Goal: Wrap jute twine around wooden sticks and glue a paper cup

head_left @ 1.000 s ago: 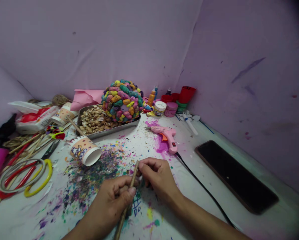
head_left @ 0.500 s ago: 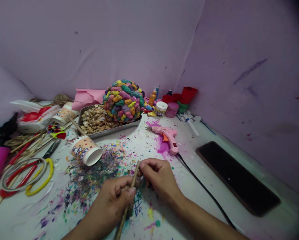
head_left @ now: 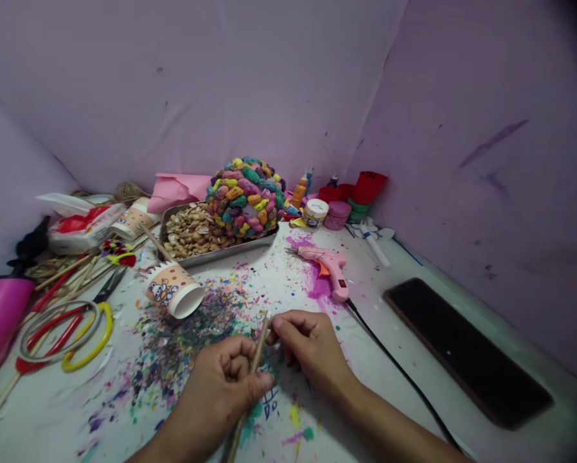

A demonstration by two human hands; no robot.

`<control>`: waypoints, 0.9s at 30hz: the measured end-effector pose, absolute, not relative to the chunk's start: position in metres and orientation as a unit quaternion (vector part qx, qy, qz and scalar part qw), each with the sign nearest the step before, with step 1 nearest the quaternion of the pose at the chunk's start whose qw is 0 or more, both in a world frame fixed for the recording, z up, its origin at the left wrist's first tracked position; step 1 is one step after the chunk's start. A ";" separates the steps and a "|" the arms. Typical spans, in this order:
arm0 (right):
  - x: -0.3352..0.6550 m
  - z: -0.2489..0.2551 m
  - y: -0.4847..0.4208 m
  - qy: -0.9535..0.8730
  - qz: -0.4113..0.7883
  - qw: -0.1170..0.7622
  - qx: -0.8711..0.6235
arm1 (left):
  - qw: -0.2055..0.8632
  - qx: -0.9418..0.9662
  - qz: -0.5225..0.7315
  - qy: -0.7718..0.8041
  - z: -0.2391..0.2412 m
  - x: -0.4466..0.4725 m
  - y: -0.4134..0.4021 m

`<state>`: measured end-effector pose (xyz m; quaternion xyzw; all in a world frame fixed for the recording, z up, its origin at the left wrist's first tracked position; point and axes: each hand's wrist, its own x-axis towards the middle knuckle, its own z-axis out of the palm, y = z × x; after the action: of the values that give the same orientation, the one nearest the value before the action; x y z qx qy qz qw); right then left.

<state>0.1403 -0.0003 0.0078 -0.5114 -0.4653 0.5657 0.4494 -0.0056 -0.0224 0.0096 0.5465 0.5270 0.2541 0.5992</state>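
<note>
A thin brown wooden stick (head_left: 259, 337) runs from the lower middle up toward the table's centre. My left hand (head_left: 221, 392) is closed around its middle, thumb pressed on it. My right hand (head_left: 308, 347) pinches the stick's upper end with fingertips. Both hands rest over a paint-splattered white table (head_left: 375, 341). A pile of dark, multicoloured flakes (head_left: 182, 334) lies just left of my hands.
A tipped paper cup (head_left: 175, 289) lies beyond the flakes. Behind it stand a metal tray of shells (head_left: 192, 235) and a colourful ball of painted shells (head_left: 247, 196). A pink glue gun (head_left: 329, 270) with a black cord, a dark flat slab (head_left: 466, 350), bangles (head_left: 67, 331) and jars (head_left: 317, 211) surround them.
The view has shifted slightly, so everything sits a little lower and to the right. My hands keep their hold on the stick, with the left hand shifting a little along it.
</note>
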 end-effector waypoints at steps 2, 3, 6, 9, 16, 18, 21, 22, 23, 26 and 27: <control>0.141 0.007 0.000 -0.458 0.570 0.455 -0.507 | 0.588 0.550 0.253 0.536 0.011 -0.005 -0.023; 0.141 0.006 0.000 -0.451 0.575 0.462 -0.502 | 0.584 0.552 0.250 0.540 0.012 -0.004 -0.023; 0.142 0.004 0.000 -0.414 0.602 0.489 -0.478 | 0.576 0.559 0.242 0.545 0.015 -0.002 -0.024; 0.143 0.001 0.001 -0.385 0.630 0.497 -0.456 | 0.576 0.565 0.244 0.537 0.016 -0.001 -0.024; 0.143 0.002 0.001 -0.403 0.632 0.494 -0.441 | 0.589 0.583 0.247 0.502 0.012 -0.004 -0.024; 0.143 0.002 0.000 -0.401 0.634 0.497 -0.436 | 0.601 0.588 0.253 0.479 0.010 -0.006 -0.025; 0.142 -0.002 0.000 -0.391 0.647 0.494 -0.429 | 0.622 0.573 0.274 0.458 0.008 -0.007 -0.026; 0.142 -0.003 -0.001 -0.385 0.658 0.490 -0.423 | 0.632 0.558 0.285 0.456 0.008 -0.008 -0.026; 0.141 -0.005 -0.001 -0.377 0.671 0.488 -0.412 | 0.643 0.540 0.295 0.456 0.008 -0.008 -0.026; 0.139 -0.009 -0.003 -0.353 0.706 0.490 -0.370 | 0.668 0.496 0.316 0.456 0.010 -0.008 -0.025; 0.139 -0.009 -0.003 -0.347 0.710 0.492 -0.365 | 0.674 0.488 0.314 0.457 0.011 -0.008 -0.024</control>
<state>0.1388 -0.0032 -0.0093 -0.3651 -0.3466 0.7105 0.4917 -0.0083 -0.0239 0.0108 0.4879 0.4569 0.3142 0.6742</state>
